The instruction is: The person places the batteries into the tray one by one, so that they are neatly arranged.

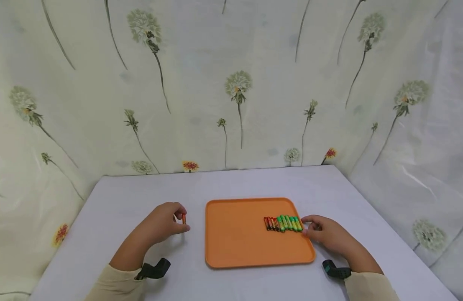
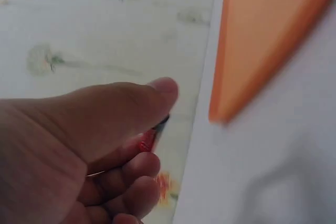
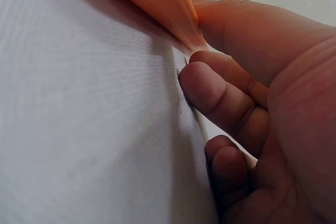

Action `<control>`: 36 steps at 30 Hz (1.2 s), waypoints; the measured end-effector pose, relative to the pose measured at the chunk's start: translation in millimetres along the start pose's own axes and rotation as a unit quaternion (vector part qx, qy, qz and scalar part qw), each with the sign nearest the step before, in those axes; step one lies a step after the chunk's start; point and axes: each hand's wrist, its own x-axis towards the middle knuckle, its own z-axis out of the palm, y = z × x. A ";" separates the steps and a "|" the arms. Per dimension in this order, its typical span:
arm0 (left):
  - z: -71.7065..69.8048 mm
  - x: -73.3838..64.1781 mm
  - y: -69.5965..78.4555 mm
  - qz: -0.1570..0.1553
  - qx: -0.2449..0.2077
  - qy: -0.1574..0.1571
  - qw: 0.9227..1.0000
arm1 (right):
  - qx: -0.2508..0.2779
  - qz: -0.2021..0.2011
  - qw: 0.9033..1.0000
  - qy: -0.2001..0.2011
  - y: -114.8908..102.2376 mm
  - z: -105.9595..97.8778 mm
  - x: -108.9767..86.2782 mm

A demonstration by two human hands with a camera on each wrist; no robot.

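Observation:
My left hand (image 1: 159,223) pinches a red battery (image 1: 184,219) by its ends between thumb and fingers, held left of an orange tray (image 1: 231,238). In the left wrist view the same battery (image 2: 150,139) shows red with a dark end, partly hidden by the thumb. Inside the tray's right half several red batteries (image 1: 270,223) lie side by side, followed by several green batteries (image 1: 287,223) in one row. At the row's right end, my right hand (image 1: 331,236) has thumb and index finger at the two ends of the last green battery, reaching over the tray rim (image 3: 181,22).
A white-covered table (image 1: 171,184) carries the tray, and a pale dandelion-print curtain (image 1: 193,104) stands behind it and along both sides. Each wrist wears a black device, one on the left (image 1: 154,269) and one on the right (image 1: 336,270).

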 end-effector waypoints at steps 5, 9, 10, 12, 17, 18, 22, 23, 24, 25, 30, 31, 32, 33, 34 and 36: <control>13.9 1.7 27.4 0.010 -0.022 -0.011 1.000 | 0.007 0.000 1.000 -0.004 -1.7 2.3 3.9; 27.6 3.5 35.7 0.025 -0.027 -0.029 0.999 | 0.003 0.001 1.000 -0.006 -4.8 4.6 5.3; 30.0 4.3 37.7 0.031 -0.028 -0.032 0.999 | 0.002 0.002 1.000 -0.006 -5.3 4.7 5.5; 34.2 6.8 42.1 0.043 -0.025 -0.037 0.998 | -0.002 0.003 1.000 -0.008 -5.6 3.8 5.6; 43.6 22.6 59.6 0.062 -0.024 -0.044 0.997 | -0.012 0.015 1.000 -0.006 -3.3 0.1 5.0; 45.9 26.7 63.7 0.064 -0.030 -0.046 0.996 | -0.012 0.018 1.000 -0.005 -2.6 -0.3 4.9; 56.9 42.9 78.8 0.069 -0.042 -0.060 0.995 | -0.008 0.018 1.000 -0.006 -0.7 -1.4 3.6; 60.0 46.5 82.3 0.071 -0.043 -0.064 0.995 | -0.005 0.020 1.000 -0.006 -0.3 -1.3 3.1; 63.1 49.8 85.8 0.071 -0.044 -0.067 0.994 | -0.004 0.018 1.000 -0.007 -0.2 -1.5 2.4; 66.2 53.4 89.0 0.071 -0.039 -0.070 0.994 | -0.004 0.016 1.000 -0.008 0.4 -1.3 1.9; 81.2 68.8 104.6 0.075 0.003 -0.086 0.993 | -0.006 0.009 1.000 -0.006 1.4 -0.6 1.0; 84.2 71.9 107.4 0.077 0.012 -0.090 0.993 | -0.006 0.011 1.000 -0.005 1.0 -0.6 0.8; 86.7 74.7 110.4 0.078 0.019 -0.093 0.992 | -0.006 0.015 1.000 -0.004 0.6 -0.6 0.9; 88.9 77.4 113.5 0.077 0.025 -0.095 0.992 | -0.005 0.019 1.000 -0.004 0.1 -0.6 1.0; 91.0 80.0 116.4 0.075 0.028 -0.097 0.992 | -0.005 0.020 1.000 -0.004 -0.6 -1.0 0.9; 95.0 85.4 121.8 0.074 0.032 -0.100 0.992 | -0.006 0.017 1.000 -0.007 -1.3 -1.8 1.0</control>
